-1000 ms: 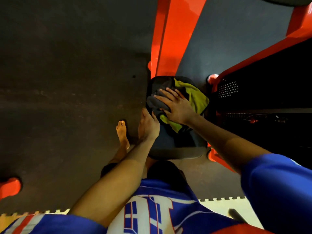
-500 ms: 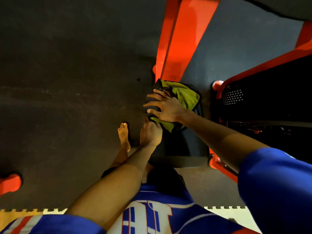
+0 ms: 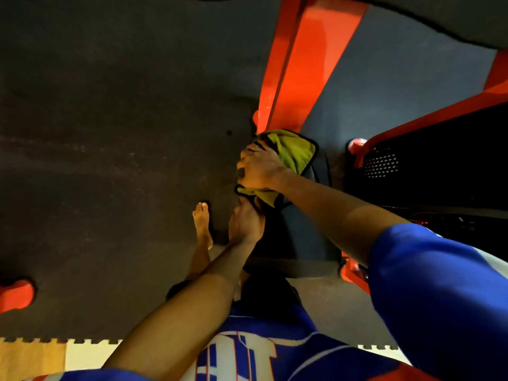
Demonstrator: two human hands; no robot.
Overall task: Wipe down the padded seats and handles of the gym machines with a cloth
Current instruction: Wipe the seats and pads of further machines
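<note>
Head camera, looking down: a person's right hand [image 3: 259, 169] presses a yellow-green cloth [image 3: 297, 152] onto the far left corner of a dark padded seat [image 3: 302, 237]. Its fingers [image 3: 248, 156] bend over the cloth and the seat's edge — blur smears them, so how firmly they grip is hard to make out. The cloth, edged in black, covers the seat's far end, and one corner hangs off the left side. The left hand [image 3: 246, 224] lies along the seat's left edge just below that corner; its fingertips run under the fabric and are hidden, so whether they hold anything cannot be told. Beyond the seat a red frame beam [image 3: 302, 64] is cut off by the top edge. A black perforated panel [image 3: 382, 166] at right sinks into shadow. A bare foot [image 3: 202, 224] stands on the dark floor [image 3: 110, 133] — the other is out of sight.
</note>
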